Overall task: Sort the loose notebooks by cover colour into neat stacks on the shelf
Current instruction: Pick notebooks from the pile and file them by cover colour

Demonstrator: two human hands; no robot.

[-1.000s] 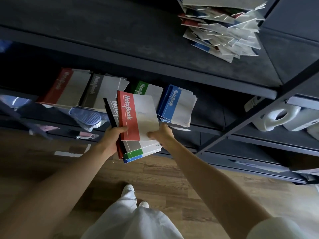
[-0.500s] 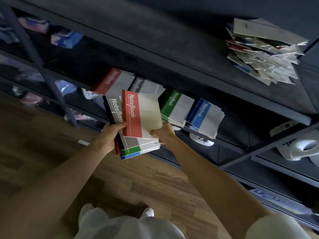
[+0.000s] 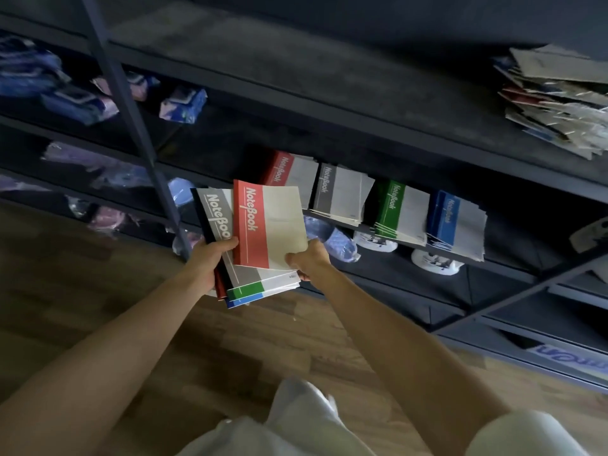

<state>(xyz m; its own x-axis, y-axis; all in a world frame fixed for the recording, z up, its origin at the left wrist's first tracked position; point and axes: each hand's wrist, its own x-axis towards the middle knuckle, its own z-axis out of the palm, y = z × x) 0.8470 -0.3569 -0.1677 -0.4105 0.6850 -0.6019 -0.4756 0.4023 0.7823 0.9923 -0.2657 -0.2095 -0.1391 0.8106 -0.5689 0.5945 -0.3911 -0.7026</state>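
Red-and-cream paper notebook (image 3: 273, 225) is pinched at its lower corner by the right hand (image 3: 311, 263) | mixed-colour notebook bundle (image 3: 260, 284) is gripped by the left hand (image 3: 210, 261), frame centre.

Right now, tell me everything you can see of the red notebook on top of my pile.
The red notebook is closed, cover up: a red band along the spine with white "NoteBook" lettering, the rest pale cream, card-like. It lies slightly askew atop the pile of notebooks that the left hand grips. The right hand pinches its lower right corner. It is held in front of the shelf, not on it.
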